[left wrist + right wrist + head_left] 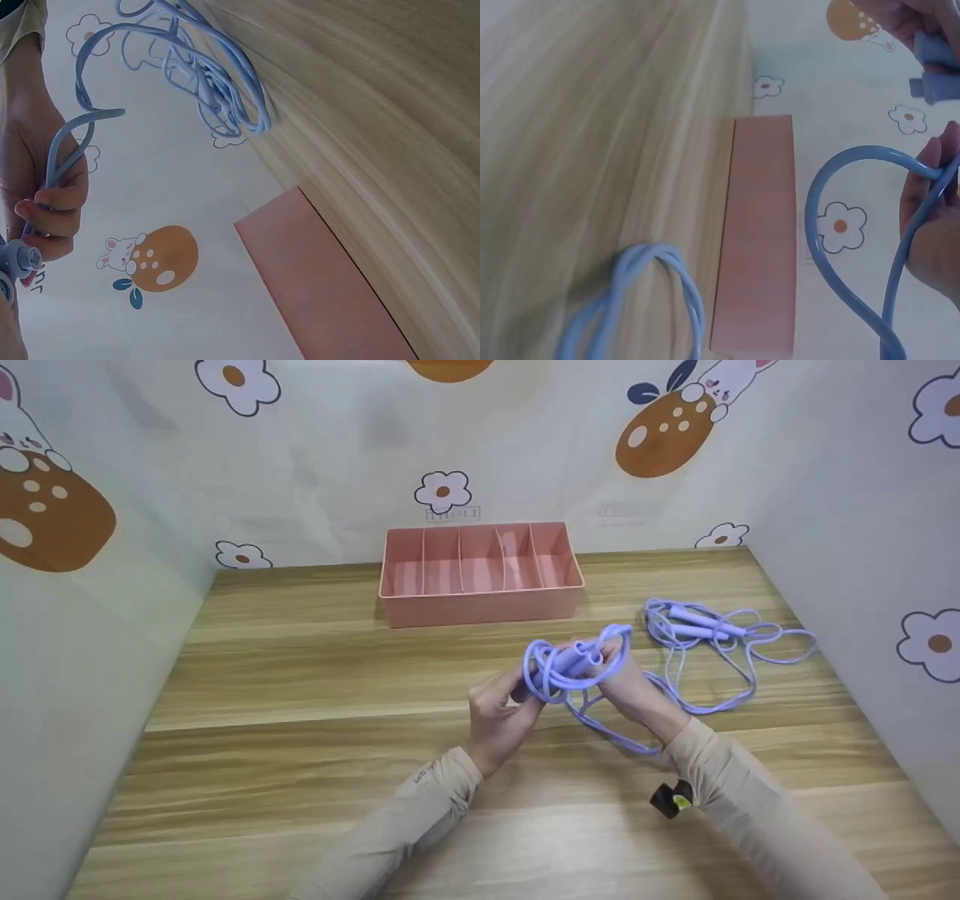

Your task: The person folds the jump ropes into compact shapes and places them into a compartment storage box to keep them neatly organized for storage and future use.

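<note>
Rope (559,684) hangs above the table (300,675) in the head view, nearer than the pink box (480,607), its paired handles (571,661) clamped between thumb and fingers of the left hand (504,724). Loops could slip off if wound slackly; the trailing length could snag the second rope (697,631). The handles' long axis slants away and rightward, hollow ends outward. In the left wrist view, the right hand (30,172) curls its fingers together round the cord. In the right wrist view, a loop arches from that grip.
</note>
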A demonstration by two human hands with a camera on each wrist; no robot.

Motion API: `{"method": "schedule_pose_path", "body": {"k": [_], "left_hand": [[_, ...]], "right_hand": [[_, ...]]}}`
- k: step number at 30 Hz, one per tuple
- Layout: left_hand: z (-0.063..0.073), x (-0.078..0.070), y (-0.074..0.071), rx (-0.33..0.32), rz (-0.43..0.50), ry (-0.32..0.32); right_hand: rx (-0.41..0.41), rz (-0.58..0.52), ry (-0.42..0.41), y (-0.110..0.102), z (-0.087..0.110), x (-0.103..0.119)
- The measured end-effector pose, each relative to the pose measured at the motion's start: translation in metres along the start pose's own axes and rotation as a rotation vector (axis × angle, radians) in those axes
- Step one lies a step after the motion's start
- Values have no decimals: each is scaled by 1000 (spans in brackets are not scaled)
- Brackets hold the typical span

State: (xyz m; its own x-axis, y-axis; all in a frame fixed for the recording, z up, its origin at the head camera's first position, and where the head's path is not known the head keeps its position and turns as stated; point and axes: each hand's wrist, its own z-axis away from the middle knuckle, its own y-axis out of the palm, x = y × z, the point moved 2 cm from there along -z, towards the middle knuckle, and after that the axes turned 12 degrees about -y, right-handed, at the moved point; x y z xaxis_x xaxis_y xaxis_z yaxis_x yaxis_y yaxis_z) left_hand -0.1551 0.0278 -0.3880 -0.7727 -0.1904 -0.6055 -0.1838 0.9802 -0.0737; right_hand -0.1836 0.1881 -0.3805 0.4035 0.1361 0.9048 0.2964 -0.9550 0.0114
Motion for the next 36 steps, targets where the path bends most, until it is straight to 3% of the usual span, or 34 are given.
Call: {"method": "schedule_pose_path", "body": {"k": [2, 5, 13, 18, 20, 23, 28, 34, 36], "left_hand": [[-1, 3, 1, -43, -16, -47], [-2, 7, 3, -79, -21, -109], [-7, 15, 3, -124, 55, -331], [-11, 22, 3, -171, 113, -453], [-11, 24, 4, -182, 130, -474], [-13, 26, 4, -192, 145, -490], [-14, 29, 5, -216, 164, -515], [-15, 32, 7, -263, 193, -541], [-16, 33, 7, -277, 187, -546]], "right_hand": [[-73, 37, 41, 2, 3, -4], [-132, 72, 25, 6, 8, -9], [-98, 260, -166, 18, 20, -20], [-122, 215, -24, 27, 27, -23], [-135, 158, 46, 31, 30, -23], [-144, 151, 73, 36, 33, -22], [-135, 322, 27, 43, 38, -19], [-95, 529, 66, 48, 42, -15], [-78, 585, 69, 45, 44, -23]]}}
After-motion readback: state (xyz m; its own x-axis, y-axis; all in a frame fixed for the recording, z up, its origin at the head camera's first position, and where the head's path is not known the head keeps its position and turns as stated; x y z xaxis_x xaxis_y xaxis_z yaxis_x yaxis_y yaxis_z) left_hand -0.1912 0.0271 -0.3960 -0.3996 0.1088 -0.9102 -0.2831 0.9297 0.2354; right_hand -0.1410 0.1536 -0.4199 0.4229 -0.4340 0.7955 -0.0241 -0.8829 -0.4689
